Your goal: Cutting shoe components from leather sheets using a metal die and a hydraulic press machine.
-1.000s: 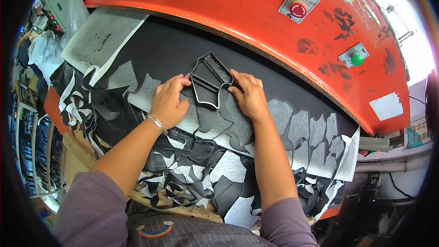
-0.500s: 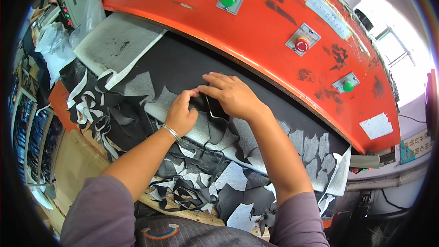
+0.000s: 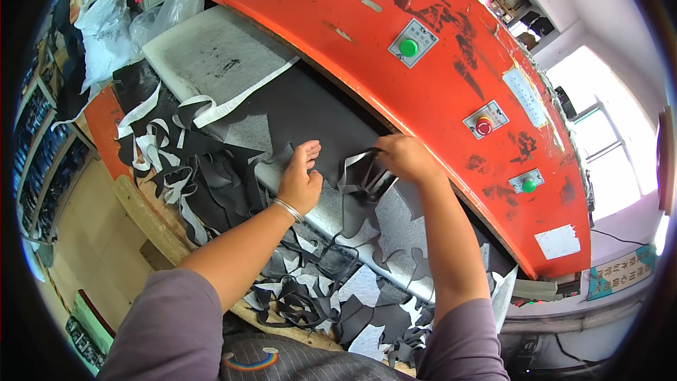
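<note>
Head view gives me the open-framed cutting die [image 3: 371, 185] over the black sheet [image 3: 310, 109], just left of the right hand [image 3: 407, 159], whose curled fingers grip its rim, while the left hand [image 3: 302, 187], loosely open and empty, stands apart farther left.

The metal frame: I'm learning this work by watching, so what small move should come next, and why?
Probably bring the left hand to the free side of the metal frame to steady it: only the right hand grips the frame, which looks tilted, while the left hand is open nearby, apart from it.
</note>
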`<act>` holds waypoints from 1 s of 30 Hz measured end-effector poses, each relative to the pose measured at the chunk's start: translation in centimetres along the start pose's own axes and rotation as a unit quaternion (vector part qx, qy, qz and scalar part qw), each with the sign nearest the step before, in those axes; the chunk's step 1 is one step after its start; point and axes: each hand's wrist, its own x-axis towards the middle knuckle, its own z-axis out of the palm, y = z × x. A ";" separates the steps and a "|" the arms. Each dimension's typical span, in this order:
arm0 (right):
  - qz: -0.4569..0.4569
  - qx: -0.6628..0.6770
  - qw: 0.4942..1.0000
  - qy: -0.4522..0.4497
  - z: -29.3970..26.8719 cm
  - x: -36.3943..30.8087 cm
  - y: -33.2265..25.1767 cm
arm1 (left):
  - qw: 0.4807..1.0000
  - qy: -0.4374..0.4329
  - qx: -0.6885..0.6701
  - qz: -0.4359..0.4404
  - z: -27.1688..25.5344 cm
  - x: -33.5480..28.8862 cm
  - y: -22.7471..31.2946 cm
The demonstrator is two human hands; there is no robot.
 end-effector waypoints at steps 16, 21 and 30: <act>0.476 0.437 0.759 0.079 4.3 -6.6 -4.9 | 0.989 -0.118 0.088 -0.004 0.4 -0.4 0.0; 0.481 0.458 0.741 0.100 6.2 -7.6 -5.6 | 0.977 -0.131 0.161 0.055 0.4 -0.4 -0.6; 0.316 0.444 0.802 0.244 11.0 -13.4 -5.7 | 0.965 -0.160 0.196 0.066 0.6 -0.4 0.7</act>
